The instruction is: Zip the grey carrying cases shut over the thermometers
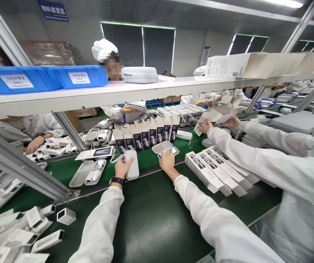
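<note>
My left hand (122, 167) is closed round the side of a pale grey zip case (133, 166), which is closed and held over the belt. At the near edge of an open zip case (161, 147), my right hand (167, 160) grips its lower half; the fingertips are partly hidden, and a white item shows inside. Left of my left hand lies another open case (81, 173) with a white handheld device (93, 174) in it. Behind both hands stands a row of upright black-and-white printed boxes (145, 137) with raised flaps.
Flat printed cartons (214, 170) lie at right, beside a co-worker's sleeves (228, 142). Small white boxes (22, 233) are heaped at lower left. A metal post (22, 160) and an overhead shelf (146, 91) with blue bins (47, 78) frame the green belt (151, 215).
</note>
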### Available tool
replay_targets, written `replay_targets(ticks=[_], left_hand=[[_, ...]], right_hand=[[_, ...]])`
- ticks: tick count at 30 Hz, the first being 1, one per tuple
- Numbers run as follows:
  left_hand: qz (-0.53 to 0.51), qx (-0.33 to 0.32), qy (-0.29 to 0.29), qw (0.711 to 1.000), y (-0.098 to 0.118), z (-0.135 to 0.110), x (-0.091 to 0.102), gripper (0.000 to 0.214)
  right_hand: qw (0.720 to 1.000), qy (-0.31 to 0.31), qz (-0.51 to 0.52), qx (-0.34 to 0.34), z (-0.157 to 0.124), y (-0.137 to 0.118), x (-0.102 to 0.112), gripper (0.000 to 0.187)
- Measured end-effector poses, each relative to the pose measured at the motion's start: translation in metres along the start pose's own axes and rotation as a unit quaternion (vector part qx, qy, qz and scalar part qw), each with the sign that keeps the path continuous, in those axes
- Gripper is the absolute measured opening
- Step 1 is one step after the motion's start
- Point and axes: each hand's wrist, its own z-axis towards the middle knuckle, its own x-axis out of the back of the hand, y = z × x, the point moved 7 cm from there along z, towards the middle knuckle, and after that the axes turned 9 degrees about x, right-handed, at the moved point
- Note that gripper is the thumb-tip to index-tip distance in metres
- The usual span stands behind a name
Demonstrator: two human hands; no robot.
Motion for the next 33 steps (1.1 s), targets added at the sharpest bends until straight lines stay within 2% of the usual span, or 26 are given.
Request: replay_targets(ticks=[1,3,6,8,10,12,14,16,17,18,19,20,22,23,24,25,27,29,31,33], left_hand=[[-0.007,0.017,0.017,1.0,-0.003,0.007,-0.001,0.053],[-0.034,0.037,0.051,0.997,-0.012,0.006,0.004,0.043],[-0.107,0.042,0.07,0.991,-0.03,-0.028,0.008,0.045],[-0.167,0.051,0.022,0.984,-0.038,-0.061,-0.004,0.038],[-0.231,0.073,-0.078,0.967,-0.038,-0.094,-0.028,0.032],[-0.297,0.115,-0.2,0.926,-0.033,-0.126,-0.056,0.044],[-0.368,0.153,-0.302,0.866,-0.024,-0.154,-0.073,0.062],[-0.44,0.176,-0.358,0.804,-0.018,-0.173,-0.075,0.068],[-0.472,0.185,-0.368,0.78,-0.018,-0.18,-0.072,0.064],[-0.5,0.191,-0.368,0.76,-0.019,-0.186,-0.067,0.058],[-0.526,0.197,-0.36,0.745,-0.022,-0.191,-0.061,0.052],[-0.55,0.198,-0.345,0.734,-0.025,-0.195,-0.055,0.05],[-0.593,0.188,-0.308,0.72,-0.031,-0.202,-0.041,0.052],[-0.612,0.178,-0.29,0.714,-0.033,-0.206,-0.033,0.055],[-0.626,0.167,-0.28,0.708,-0.034,-0.211,-0.027,0.059],[-0.633,0.159,-0.279,0.704,-0.034,-0.217,-0.022,0.062],[-0.628,0.149,-0.298,0.703,-0.035,-0.23,-0.014,0.068],[-0.611,0.137,-0.324,0.709,-0.036,-0.243,-0.008,0.075],[-0.604,0.123,-0.327,0.716,-0.038,-0.25,-0.001,0.079],[-0.615,0.109,-0.302,0.721,-0.041,-0.252,0.007,0.08]], right_hand=[[1.0,0.003,-0.002,0.002,0.002,0.001,-0.003,0.035],[1.0,0.01,0.001,0.011,0.005,0.005,-0.003,0.028],[0.999,0.031,0.018,0.015,0.006,0.012,0.012,0.022],[0.998,0.049,0.038,0.016,-0.002,0.012,0.03,0.021],[0.996,0.06,0.06,0.023,-0.021,0.005,0.05,0.023],[0.99,0.059,0.11,0.061,-0.052,-0.013,0.07,0.025],[0.966,0.041,0.201,0.155,-0.091,-0.04,0.088,0.026],[0.923,-0.003,0.272,0.272,-0.134,-0.068,0.101,0.024],[0.904,-0.023,0.288,0.315,-0.154,-0.078,0.105,0.022],[0.897,-0.032,0.291,0.332,-0.17,-0.084,0.106,0.022],[0.899,-0.02,0.297,0.322,-0.182,-0.086,0.107,0.022],[0.906,0.014,0.315,0.283,-0.19,-0.082,0.108,0.024],[0.905,0.099,0.386,0.149,-0.202,-0.067,0.103,0.029],[0.888,0.104,0.439,0.084,-0.207,-0.063,0.094,0.029],[0.863,0.068,0.499,0.037,-0.212,-0.064,0.08,0.026],[0.829,0.004,0.559,0.011,-0.216,-0.073,0.065,0.023],[0.748,-0.122,0.653,0.003,-0.224,-0.098,0.044,0.021],[0.685,-0.164,0.71,0.006,-0.229,-0.116,0.038,0.029],[0.645,-0.173,0.744,0.011,-0.233,-0.129,0.037,0.038],[0.615,-0.196,0.764,0.014,-0.239,-0.14,0.035,0.043]])
